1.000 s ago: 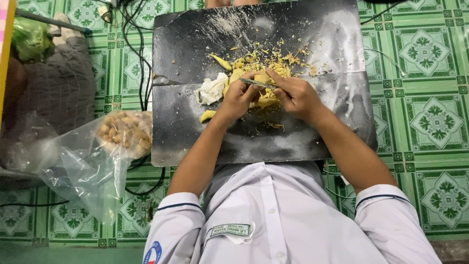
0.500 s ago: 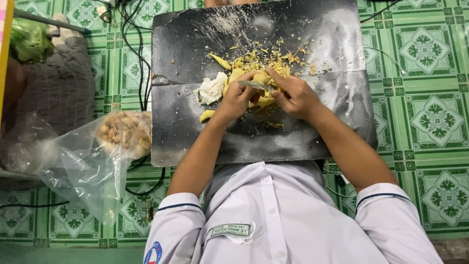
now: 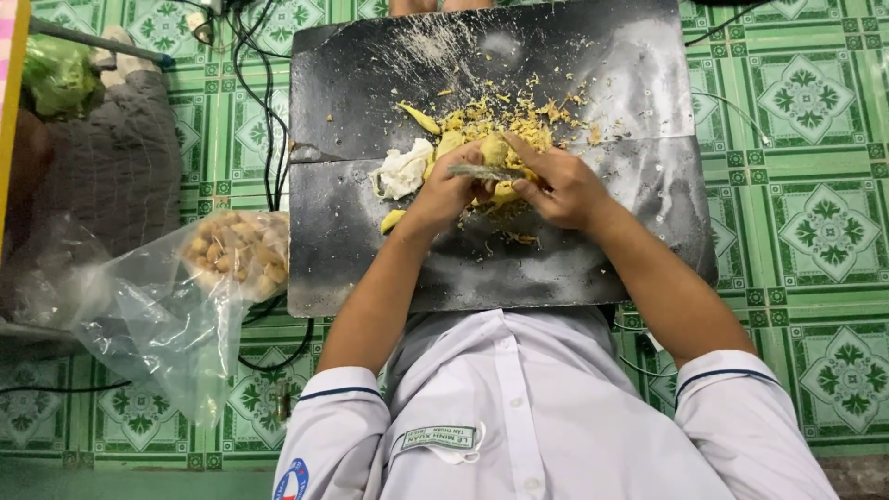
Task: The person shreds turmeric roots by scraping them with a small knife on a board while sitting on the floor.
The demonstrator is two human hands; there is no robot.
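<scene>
Two bare hands work at the middle of a dark slab (image 3: 556, 268) lying flat on a green patterned tile floor (image 3: 815, 213); the slab's far edge is cut off at the top of the view.

Grey quilted cloth (image 3: 111, 167), left of slab, partly cut off by the frame edge.

Clear plastic bag (image 3: 167, 315), crumpled, on the floor just beside the slab's near-left corner; rounded tan pieces (image 3: 236, 255) show through its upper part. What they are is hard to make out.

Black cables (image 3: 269, 130) run along the slab's left edge.

Green plastic bundle (image 3: 56, 74), top left, contents unclear.

Left hand (image 3: 444, 190): grip closed on a yellow lump (image 3: 495, 153), fingers curled over it. Right hand (image 3: 560, 185): grip closed on a thin grey blade (image 3: 486, 172), lying across the lump; its handle is hidden inside the fingers.

White pulpy piece (image 3: 403, 169) touching the left hand's outer side.

Yellow scraps (image 3: 519, 116) scattered just beyond both hands; one yellow sliver (image 3: 392, 220) near the left wrist.

Small rectangular pale-green chest label (image 3: 435, 437) on the white shirt.
</scene>
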